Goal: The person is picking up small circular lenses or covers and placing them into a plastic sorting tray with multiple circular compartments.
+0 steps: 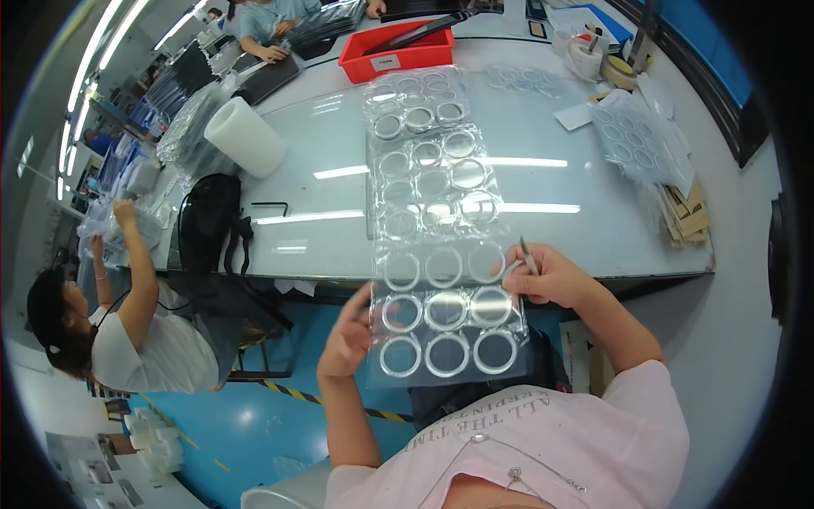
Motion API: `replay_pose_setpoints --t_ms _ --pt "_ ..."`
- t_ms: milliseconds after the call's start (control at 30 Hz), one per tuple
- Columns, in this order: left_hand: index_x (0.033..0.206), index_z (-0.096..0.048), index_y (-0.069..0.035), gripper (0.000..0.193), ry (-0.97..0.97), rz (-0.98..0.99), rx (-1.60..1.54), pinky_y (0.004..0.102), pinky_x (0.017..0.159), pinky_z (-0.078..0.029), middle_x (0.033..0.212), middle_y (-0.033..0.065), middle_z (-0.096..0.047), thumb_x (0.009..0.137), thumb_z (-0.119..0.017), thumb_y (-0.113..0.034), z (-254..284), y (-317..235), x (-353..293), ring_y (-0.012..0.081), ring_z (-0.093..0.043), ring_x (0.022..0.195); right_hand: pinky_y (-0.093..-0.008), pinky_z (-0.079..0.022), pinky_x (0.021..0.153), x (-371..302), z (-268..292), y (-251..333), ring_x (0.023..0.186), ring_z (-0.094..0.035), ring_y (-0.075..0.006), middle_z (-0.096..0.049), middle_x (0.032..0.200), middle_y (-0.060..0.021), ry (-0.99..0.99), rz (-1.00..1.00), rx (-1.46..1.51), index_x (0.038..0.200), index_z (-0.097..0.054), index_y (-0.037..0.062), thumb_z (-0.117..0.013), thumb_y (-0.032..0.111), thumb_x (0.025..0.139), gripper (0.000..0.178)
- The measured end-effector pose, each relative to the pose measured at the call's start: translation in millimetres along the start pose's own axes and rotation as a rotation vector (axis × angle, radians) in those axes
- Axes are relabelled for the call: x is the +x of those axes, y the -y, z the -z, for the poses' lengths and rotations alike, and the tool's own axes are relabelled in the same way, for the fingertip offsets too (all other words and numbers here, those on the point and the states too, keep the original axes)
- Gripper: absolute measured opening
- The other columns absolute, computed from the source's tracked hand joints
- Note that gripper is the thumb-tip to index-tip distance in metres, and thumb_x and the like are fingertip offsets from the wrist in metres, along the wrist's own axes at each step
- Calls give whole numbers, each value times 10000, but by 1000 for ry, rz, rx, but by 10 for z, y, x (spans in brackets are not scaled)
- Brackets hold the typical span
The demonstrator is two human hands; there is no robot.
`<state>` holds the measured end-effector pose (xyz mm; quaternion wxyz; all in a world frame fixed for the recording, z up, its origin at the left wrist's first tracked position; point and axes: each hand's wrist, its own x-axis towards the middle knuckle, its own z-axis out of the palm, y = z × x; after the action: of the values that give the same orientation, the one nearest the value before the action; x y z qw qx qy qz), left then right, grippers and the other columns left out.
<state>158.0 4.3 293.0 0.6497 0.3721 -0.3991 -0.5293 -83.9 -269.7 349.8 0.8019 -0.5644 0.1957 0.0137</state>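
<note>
A clear plastic sheet with rows of pale rings (447, 310) hangs over the near edge of the table, its lower part above my lap. My left hand (343, 335) grips the sheet's left edge, with some fingertips behind the plastic. My right hand (551, 276) is closed at the sheet's right edge, beside a ring. A slim pointed metal tool (529, 256) sticks up from its fingers; whether it is tweezers or a blade I cannot tell. More clear ring sheets (432, 174) lie on the table just beyond, in a column running away from me.
On the glass-topped table (326, 216) are a red bin (398, 58), a white roll (244, 136), a hex key (271, 206) and a black bag (210, 222). Bagged rings (636, 140), cardboard pieces (682, 212) and tape rolls (619, 72) lie at right. A co-worker (144, 331) sits at left.
</note>
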Motion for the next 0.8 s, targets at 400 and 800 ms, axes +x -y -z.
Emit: replay_pose_setpoints --t_ms 400,800 --pt "1401 -435 -1 578 -505 70 350 195 569 -486 829 96 -708 868 -657 -32 -208 -162 508 75 -605 640 -201 -310 438 -7 -147 -143 488 -435 -19 -699 725 -30 -47 -36 -354 858 -637 46 -644 173 917 141" --pt "1432 -419 -58 617 -433 272 328 187 570 -491 830 90 -714 867 -668 -68 -67 -156 354 70 -634 679 -304 -443 605 348 -418 -186 675 -574 -222 -556 760 -91 -404 691 -954 1020 -663 25 -618 149 927 162"
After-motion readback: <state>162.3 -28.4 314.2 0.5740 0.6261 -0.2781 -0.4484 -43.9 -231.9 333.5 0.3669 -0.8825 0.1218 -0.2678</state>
